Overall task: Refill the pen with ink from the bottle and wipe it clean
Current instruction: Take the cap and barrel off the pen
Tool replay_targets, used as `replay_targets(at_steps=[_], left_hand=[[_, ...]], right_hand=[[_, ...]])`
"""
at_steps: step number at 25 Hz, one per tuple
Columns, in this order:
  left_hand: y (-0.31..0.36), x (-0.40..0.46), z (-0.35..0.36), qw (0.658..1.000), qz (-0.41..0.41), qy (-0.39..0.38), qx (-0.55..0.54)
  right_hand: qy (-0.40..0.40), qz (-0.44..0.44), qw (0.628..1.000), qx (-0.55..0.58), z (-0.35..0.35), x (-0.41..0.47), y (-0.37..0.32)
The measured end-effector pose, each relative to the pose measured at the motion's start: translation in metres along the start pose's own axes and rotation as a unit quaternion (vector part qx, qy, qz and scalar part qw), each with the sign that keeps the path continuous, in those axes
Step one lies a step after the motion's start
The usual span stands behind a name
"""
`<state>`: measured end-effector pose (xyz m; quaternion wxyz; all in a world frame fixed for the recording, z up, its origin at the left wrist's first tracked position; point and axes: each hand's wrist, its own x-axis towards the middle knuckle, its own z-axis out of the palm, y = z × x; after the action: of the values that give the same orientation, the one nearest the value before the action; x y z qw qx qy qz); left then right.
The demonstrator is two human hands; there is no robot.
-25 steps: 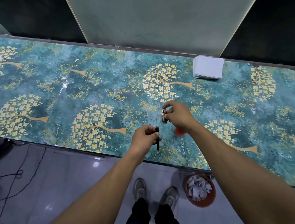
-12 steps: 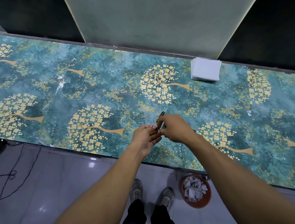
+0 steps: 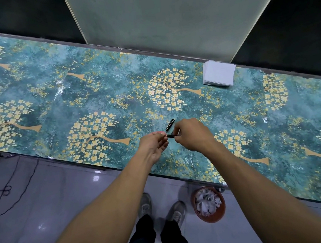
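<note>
Fingers, right hand [image 3: 192,135]: pinched shut on a black pen section [image 3: 170,136], thumb and forefinger at its right end; a thin metal part sticks out just past the knuckles.
Fingers, left hand [image 3: 154,145]: tips bunched on the left end of the same section, palm up, wrist bent back.
Arms: both reach forward from the bottom edge and converge over the counter's near edge.
Pen barrel [image 3: 170,124]: black with gold trim, lying on the counter [image 3: 112,91] just beyond the hands, tilted, untouched.
Ink bottle: cannot tell; only a sliver of red shows at the left fingertips.
Tissue stack [image 3: 219,73]: white, at the counter's far edge, well apart from the hands.
Bin [image 3: 208,203]: brown, on the floor under the counter, full of crumpled paper.
</note>
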<state>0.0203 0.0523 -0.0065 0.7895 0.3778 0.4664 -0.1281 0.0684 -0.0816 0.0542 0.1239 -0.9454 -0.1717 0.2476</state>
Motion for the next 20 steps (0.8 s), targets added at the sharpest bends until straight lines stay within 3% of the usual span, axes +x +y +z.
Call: replay_targets(at_steps=[4,9,13,20], left_hand=[[0.005,0.006,-0.003,1.000,0.008,0.015,-0.014],[0.006,0.002,-0.011,0.993,-0.024,-0.040,-0.104],[0.000,0.002,-0.016,0.994,-0.036,-0.066,-0.085],[0.009,0.010,-0.019,0.999,0.005,0.014,-0.046]], right_hand=[[0.006,0.011,1.000,0.010,-0.002,-0.001,0.003],[0.008,0.022,0.999,0.035,0.009,0.000,0.004],[0.004,0.033,0.998,0.058,0.019,0.001,0.003],[-0.013,0.026,0.998,0.055,0.033,0.001,0.004]])
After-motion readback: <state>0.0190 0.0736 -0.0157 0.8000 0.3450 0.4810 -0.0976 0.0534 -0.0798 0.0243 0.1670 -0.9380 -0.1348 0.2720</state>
